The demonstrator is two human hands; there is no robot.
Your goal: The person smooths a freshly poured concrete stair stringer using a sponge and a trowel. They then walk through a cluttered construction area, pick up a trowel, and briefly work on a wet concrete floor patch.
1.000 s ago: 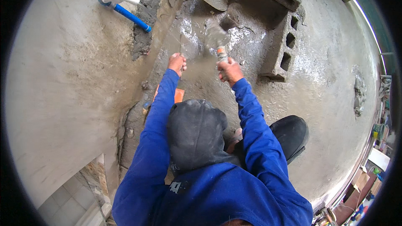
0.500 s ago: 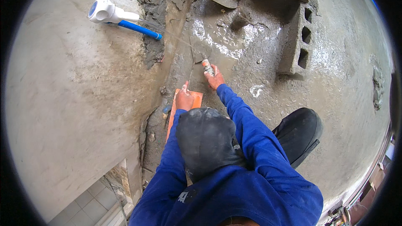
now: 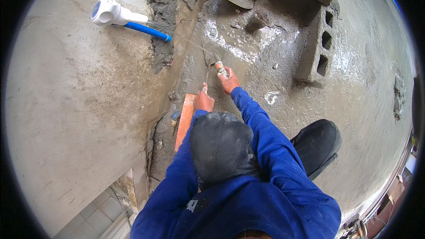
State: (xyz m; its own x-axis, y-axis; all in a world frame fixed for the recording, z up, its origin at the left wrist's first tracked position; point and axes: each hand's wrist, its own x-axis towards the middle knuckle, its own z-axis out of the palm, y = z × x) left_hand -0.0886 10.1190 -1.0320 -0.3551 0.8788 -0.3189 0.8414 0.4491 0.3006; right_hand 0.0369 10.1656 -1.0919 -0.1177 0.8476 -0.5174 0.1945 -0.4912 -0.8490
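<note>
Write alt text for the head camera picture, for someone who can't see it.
Seen from above, a person in a blue hooded top crouches over wet cement, right hand gripping a trowel and left hand resting on an orange board. A hollow concrete block lies to the right, and a white fitting on a blue pipe to the upper left.

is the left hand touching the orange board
Touching. The head view shows the left hand resting on the top end of the orange board, with no gap between them.
</note>
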